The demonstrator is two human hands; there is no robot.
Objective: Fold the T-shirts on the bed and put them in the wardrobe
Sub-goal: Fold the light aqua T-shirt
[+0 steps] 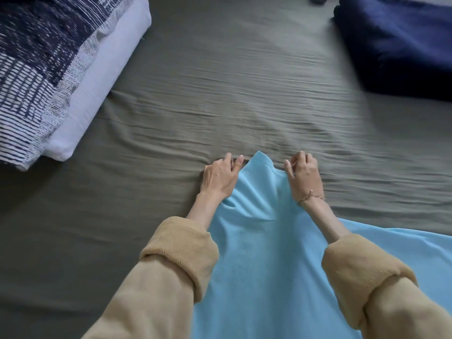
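A light blue T-shirt [254,253] is spread between my forearms on the grey-green bed sheet [220,94], running from the bottom edge up to a bunched far edge. My left hand [220,176] grips that far edge on its left side, fingers curled into the cloth. My right hand [303,172], with a thin bracelet at the wrist, pinches the same edge on its right side. The cloth between the two hands rises into a small peak. The shirt's lower part lies under my tan sleeves and runs out of view at the bottom right.
A white pillow [97,94] with a navy-and-white patterned duvet [34,64] on it lies at the left. A dark navy folded textile [401,45] lies at the top right. Wrinkled sheet stretches beyond the hands.
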